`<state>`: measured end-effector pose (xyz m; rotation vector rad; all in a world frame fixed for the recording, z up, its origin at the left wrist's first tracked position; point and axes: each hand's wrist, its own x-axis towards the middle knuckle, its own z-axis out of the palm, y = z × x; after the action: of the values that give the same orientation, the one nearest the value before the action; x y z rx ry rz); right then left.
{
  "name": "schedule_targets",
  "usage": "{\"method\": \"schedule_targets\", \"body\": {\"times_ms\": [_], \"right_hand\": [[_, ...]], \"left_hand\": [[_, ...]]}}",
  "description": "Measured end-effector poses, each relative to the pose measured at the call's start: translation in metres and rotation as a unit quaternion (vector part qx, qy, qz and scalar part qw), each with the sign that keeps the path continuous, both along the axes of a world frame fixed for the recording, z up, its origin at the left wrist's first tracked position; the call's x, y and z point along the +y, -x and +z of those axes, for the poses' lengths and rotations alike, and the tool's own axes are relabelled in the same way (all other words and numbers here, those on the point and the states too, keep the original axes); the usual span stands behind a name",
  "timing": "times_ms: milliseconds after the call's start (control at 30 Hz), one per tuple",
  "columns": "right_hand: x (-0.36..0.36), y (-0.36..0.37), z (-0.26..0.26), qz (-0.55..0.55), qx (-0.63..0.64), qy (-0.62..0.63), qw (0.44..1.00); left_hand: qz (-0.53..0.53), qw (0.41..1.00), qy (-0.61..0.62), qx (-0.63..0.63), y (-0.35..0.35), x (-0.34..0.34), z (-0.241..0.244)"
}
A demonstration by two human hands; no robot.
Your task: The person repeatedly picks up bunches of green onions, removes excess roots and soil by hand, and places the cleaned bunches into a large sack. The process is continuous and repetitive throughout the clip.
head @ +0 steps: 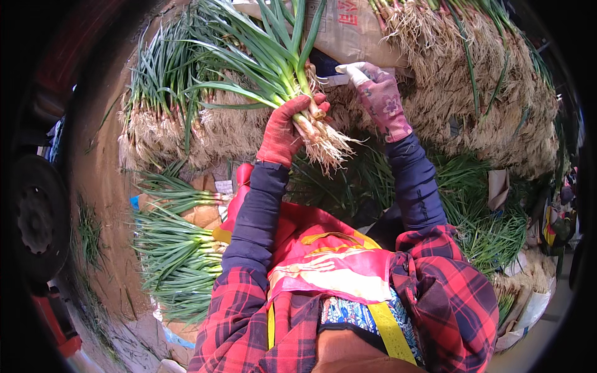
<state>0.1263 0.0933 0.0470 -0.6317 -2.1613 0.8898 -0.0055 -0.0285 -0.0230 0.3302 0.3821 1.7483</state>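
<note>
My left hand (284, 130), in a red knit glove, grips a bunch of green garlic (280, 79) around its pale lower stems. The flat leaves fan out to the upper left, and the whitish roots hang to the lower right with some soil on them. My right hand (378, 95), in a pink flowered glove with white fingertips, is raised to the right of the bunch, apart from it. Its index finger points left. The inner side of that hand is hidden, so whether it pinches anything cannot be told.
Rooted stalks are heaped at the upper right (466, 84) and upper left (161, 102). Smaller bunches (182, 261) lie left of my body. Loose green leaves (475, 205) cover the ground at right. A printed sack (359, 37) lies beyond my hands; a vehicle wheel (39, 219) stands far left.
</note>
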Motion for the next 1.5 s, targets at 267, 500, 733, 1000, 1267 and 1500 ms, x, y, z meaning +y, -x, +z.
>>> {"method": "schedule_targets", "body": {"times_ms": [267, 500, 733, 1000, 1267, 1500], "right_hand": [[0.017, 0.067, -0.014, 0.173, 0.081, 0.355, 0.915], [0.043, 0.022, -0.011, 0.038, 0.166, 0.358, 0.918], [-0.007, 0.001, -0.04, 0.027, 0.026, 0.283, 0.958], [-0.039, -0.009, -0.068, 0.179, -0.043, 0.207, 0.961], [-0.009, 0.012, -0.021, 0.179, 0.015, 0.322, 0.93], [-0.041, 0.021, -0.008, 0.2, 0.103, 0.355, 0.907]], "left_hand": [[-0.019, 1.0, -0.003, -0.024, 0.004, 0.005, -0.009], [-0.056, 0.992, -0.11, -0.032, -0.001, -0.015, 0.017], [0.02, 0.998, -0.03, -0.053, -0.003, 0.001, 0.0], [0.015, 1.0, -0.022, -0.003, -0.009, -0.006, 0.003], [-0.065, 0.991, -0.092, -0.074, -0.007, -0.025, 0.007], [-0.081, 0.993, -0.079, -0.04, -0.014, -0.03, 0.005]]}}
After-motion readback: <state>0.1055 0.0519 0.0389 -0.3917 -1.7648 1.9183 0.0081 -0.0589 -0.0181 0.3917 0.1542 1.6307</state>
